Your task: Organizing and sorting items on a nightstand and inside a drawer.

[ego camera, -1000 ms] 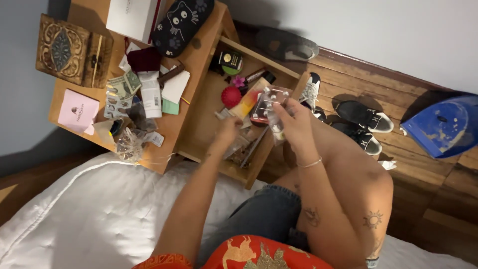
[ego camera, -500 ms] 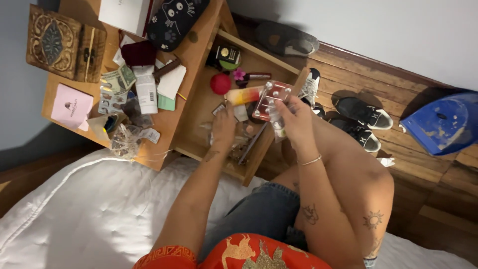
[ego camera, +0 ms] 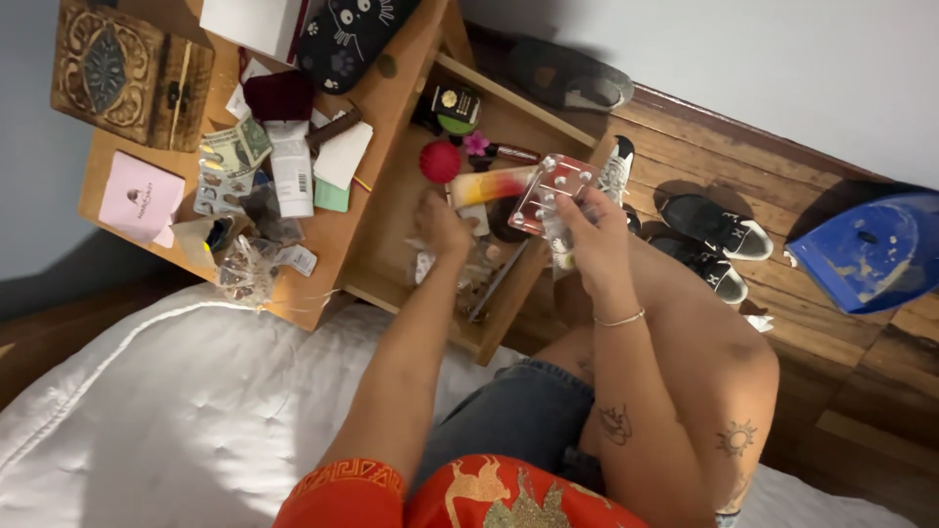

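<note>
while my right hand point(ego camera: 594, 233) grips a clear case point(ego camera: 554, 194) at centre frame, my left hand point(ego camera: 442, 223) reaches into the open drawer point(ego camera: 391, 240); its grip i cannot tell.

Left hand point(ego camera: 442, 223) higher in drawer point(ego camera: 391, 210)

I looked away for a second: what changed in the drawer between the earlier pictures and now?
The left hand moved up the open drawer and took hold of the orange-red tube. The right hand kept gripping the clear blister pack. The red ball stayed put.
</note>
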